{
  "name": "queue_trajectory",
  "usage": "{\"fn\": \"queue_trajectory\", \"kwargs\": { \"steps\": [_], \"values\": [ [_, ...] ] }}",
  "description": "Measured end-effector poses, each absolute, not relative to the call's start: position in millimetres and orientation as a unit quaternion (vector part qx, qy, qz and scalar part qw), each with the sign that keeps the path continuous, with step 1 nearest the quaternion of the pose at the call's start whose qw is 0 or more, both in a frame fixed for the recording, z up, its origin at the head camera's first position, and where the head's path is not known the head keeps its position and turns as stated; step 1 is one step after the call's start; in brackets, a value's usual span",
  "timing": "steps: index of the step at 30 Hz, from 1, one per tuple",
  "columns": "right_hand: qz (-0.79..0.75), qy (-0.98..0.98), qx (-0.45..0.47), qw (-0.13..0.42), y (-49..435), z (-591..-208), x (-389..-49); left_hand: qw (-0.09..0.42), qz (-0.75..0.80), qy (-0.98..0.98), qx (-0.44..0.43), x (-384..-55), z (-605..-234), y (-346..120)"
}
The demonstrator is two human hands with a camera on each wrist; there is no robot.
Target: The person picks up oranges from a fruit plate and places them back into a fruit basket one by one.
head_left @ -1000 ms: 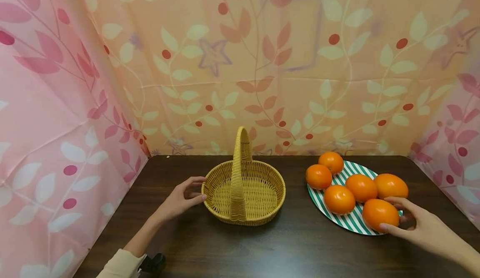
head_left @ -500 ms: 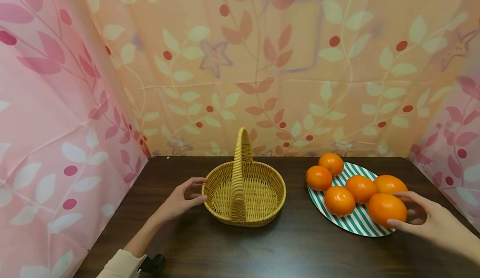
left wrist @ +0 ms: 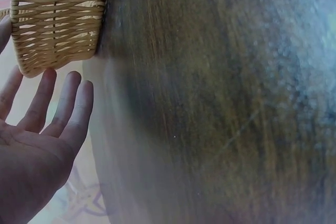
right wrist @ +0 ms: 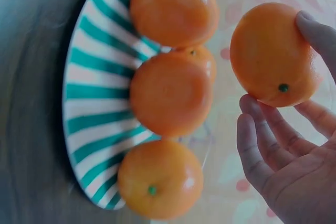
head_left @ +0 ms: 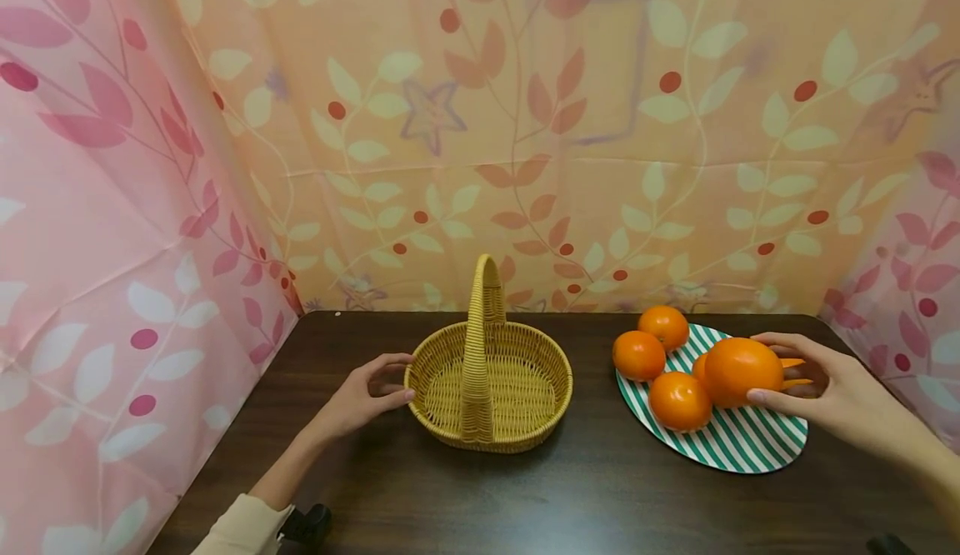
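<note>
With thumb and fingertips, my right hand [head_left: 847, 384] holds an orange [head_left: 742, 372] above a green-and-white striped plate [head_left: 757, 447]. In the right wrist view this held orange [right wrist: 270, 53] hangs apart from the other oranges [right wrist: 170, 95]. Its small green stem spot shows. More oranges [head_left: 679, 401] rest on the plate, some partly hidden behind the held one and my fingers. My left hand [head_left: 367, 392] touches the left rim of a yellow wicker basket [head_left: 525, 376] with thumb and fingertips. In the left wrist view, extended fingers [left wrist: 76, 108] meet the basket's side [left wrist: 60, 19].
A dark wooden table [head_left: 570, 497] carries the basket in the middle and the plate to its right. The basket's tall arched handle [head_left: 476, 347] rises across its opening. Patterned cloth [head_left: 465, 122] hangs behind the table and at both sides.
My right hand has lifted the orange from the plate's front right and moved it left and farther back, in front of other oranges. My left hand and the basket stay put.
</note>
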State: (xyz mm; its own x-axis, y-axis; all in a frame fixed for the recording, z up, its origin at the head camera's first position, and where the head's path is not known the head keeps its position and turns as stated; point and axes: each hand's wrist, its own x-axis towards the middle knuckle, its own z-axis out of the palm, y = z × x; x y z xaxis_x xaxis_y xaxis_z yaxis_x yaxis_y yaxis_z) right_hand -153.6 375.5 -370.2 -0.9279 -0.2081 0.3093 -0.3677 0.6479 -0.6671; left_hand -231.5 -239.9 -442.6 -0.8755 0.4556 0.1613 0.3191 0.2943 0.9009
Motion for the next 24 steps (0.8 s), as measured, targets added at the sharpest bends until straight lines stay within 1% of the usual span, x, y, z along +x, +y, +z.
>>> {"fn": "queue_trajectory", "kwargs": {
  "steps": [6,19,24],
  "values": [
    [0.400,-0.899,0.155,0.089,358,-364,-168,0.056,0.536,0.809,0.234,-232,-443,-240],
    [0.431,-0.874,0.212,0.070,323,-364,-194,0.055,0.542,0.805,0.234,-230,-443,-240],
    [0.444,-0.865,0.223,0.074,307,-362,-201,0.056,0.548,0.803,0.229,-230,-443,-240]
  ]
}}
